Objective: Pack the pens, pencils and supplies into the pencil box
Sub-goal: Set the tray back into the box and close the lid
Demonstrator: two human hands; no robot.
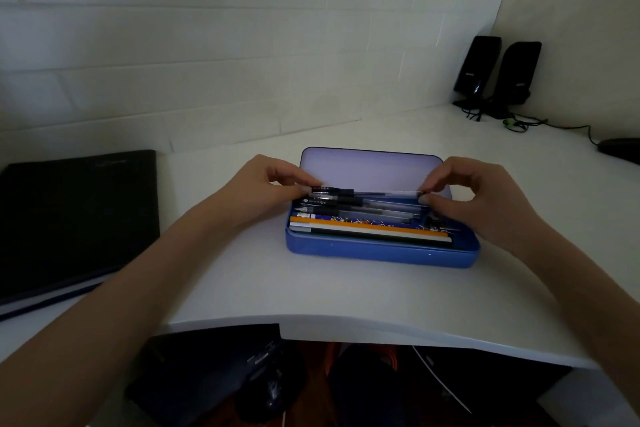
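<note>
A blue pencil box (381, 251) lies open on the white desk, its pale lid (370, 168) standing up at the back. Inside lie several black-capped clear pens (360, 206), an orange pencil (349, 226), and white and dark pencils (374, 235) along the front. My left hand (263, 184) pinches the capped left end of the topmost pen (367, 192). My right hand (481, 194) pinches that pen's right end. The pen is level, just above the other pens at the back of the box.
A black folder (74, 218) lies at the left of the desk. Two black speakers (498, 71) with cables stand in the far right corner, and a dark mouse-like object (621, 149) sits at the right edge. The desk's front edge (346, 322) curves near me.
</note>
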